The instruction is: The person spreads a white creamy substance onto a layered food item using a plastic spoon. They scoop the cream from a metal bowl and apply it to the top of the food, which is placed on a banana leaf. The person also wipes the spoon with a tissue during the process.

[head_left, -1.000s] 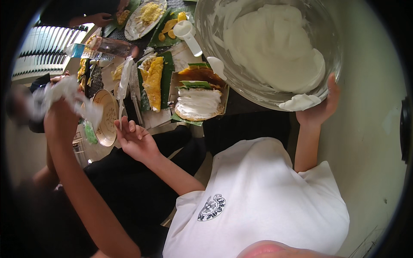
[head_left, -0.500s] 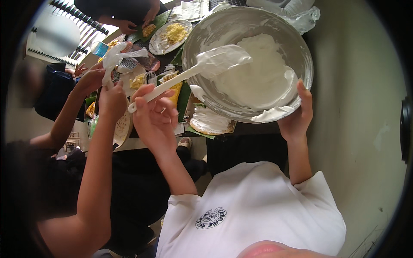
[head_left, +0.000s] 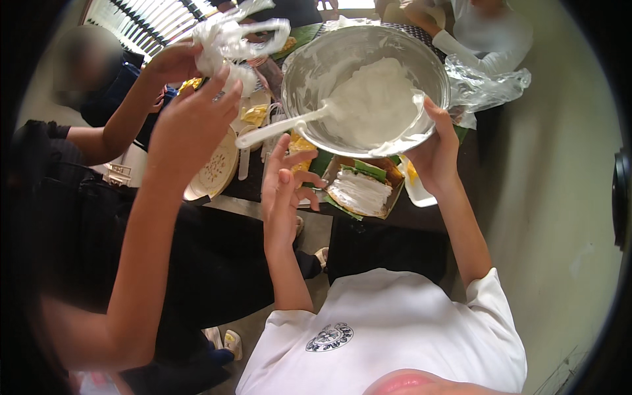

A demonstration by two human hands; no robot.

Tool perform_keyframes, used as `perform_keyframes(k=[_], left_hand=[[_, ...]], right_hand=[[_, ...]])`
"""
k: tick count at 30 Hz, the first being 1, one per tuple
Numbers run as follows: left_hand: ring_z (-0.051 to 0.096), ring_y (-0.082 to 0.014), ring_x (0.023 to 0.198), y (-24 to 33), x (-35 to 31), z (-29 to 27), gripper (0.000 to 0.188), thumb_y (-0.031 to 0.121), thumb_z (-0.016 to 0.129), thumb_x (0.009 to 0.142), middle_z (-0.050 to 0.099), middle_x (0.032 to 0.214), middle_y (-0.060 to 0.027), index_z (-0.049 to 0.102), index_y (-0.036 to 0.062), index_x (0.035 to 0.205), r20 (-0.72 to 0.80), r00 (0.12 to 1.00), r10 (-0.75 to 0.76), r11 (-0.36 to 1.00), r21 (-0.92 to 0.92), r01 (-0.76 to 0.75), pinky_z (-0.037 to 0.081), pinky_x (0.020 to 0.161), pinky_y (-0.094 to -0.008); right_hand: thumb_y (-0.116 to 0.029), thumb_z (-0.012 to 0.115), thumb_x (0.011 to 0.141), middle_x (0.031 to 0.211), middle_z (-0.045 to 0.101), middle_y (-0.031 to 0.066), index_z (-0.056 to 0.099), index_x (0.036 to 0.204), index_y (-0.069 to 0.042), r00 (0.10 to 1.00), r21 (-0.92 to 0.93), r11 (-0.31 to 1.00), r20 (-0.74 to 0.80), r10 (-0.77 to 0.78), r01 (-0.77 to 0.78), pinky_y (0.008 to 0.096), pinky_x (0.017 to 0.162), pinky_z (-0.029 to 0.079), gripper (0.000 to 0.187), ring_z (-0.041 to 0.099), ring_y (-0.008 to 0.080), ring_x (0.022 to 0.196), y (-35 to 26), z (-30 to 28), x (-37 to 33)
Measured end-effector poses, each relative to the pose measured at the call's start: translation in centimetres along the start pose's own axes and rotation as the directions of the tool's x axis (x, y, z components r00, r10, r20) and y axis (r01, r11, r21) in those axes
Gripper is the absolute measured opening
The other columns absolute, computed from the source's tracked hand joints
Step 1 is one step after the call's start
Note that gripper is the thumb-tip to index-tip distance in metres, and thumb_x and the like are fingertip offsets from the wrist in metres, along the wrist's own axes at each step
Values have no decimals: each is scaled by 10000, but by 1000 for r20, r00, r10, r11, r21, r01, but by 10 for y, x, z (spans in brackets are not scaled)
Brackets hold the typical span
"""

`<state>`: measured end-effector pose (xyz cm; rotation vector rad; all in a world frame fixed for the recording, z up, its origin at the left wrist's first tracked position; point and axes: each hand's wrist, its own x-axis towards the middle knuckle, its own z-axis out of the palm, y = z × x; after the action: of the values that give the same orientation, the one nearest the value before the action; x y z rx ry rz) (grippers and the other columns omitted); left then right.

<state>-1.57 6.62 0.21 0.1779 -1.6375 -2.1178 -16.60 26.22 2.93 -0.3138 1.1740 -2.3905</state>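
Observation:
My right hand grips the rim of a large metal mixing bowl, thumb on the edge and fingers underneath. Thick white cream fills its bottom and smears the walls. A white spatula leans over the bowl's left rim, its blade end in the cream and its handle jutting out. Just below that handle is my left hand, fingers spread and holding nothing. Beneath the bowl, a cake spread with white cream sits on green leaf in a shallow box.
At my left, another person's hands hold up a clear plastic bag with white stuff inside. A round tray lies below them. Crumpled plastic is right of the bowl, near a person in white sleeves. A wall bounds the right.
My left hand has let go of the spatula, which now rests in the bowl, and has dropped lower. The bowl appears slightly higher and less tilted. The neighbour's bag has risen.

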Motion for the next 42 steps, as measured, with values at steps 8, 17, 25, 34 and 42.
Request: perform_keyframes(k=[8, 17, 25, 34, 42], left_hand=[[621, -384, 1105, 2, -7, -22, 848, 634, 406, 955, 482, 1368, -245, 233, -17, 1470, 73, 989, -129, 968, -209, 142, 614, 748, -457], [449, -321, 1323, 5, -23, -39, 744, 528, 507, 953, 448, 1429, -176, 331, -9, 1438, -179, 979, -101, 873, -487, 0, 466, 1007, -531], [433, -293, 1332, -1, -14, -41, 700, 454, 595, 929, 455, 1432, -166, 375, 20, 1432, -337, 941, -26, 807, -563, -179, 354, 1111, -486], [318, -368, 1406, 0, 15, -74, 772, 340, 669, 820, 372, 1475, -189, 345, 24, 1445, -303, 953, 4, 722, -658, -213, 252, 1114, -679], [387, -321, 1291, 35, 52, -98, 642, 320, 624, 861, 432, 1368, -155, 394, 42, 1393, -226, 974, 30, 687, -703, -185, 310, 1024, -589]], right_hand=[[-489, 524, 905, 1381, 489, 106, 401, 1418, -74, 981, -62, 984, 92, 173, -167, 460, 1044, 398, 671, 491, 232, 1262, 40, 32, 0], [-482, 583, 864, 1301, 470, 172, 196, 1482, -95, 938, -48, 976, 270, 218, -213, 423, 904, 508, 826, 544, 276, 1148, 81, 68, 18], [-523, 482, 959, 1379, 477, 122, 261, 1501, -74, 920, -184, 978, 359, 155, -93, 386, 950, 509, 738, 517, 228, 1245, 93, 76, 26], [-588, 722, 758, 1331, 452, 283, 75, 1516, 67, 926, -489, 872, 330, 184, 1, 313, 832, 514, 1192, 594, 236, 1057, 64, 50, 46], [-257, 635, 856, 1173, 561, 181, 403, 1355, 15, 956, -387, 919, 292, 39, 81, 254, 592, 567, 614, 668, 194, 871, 7, -19, -21]])
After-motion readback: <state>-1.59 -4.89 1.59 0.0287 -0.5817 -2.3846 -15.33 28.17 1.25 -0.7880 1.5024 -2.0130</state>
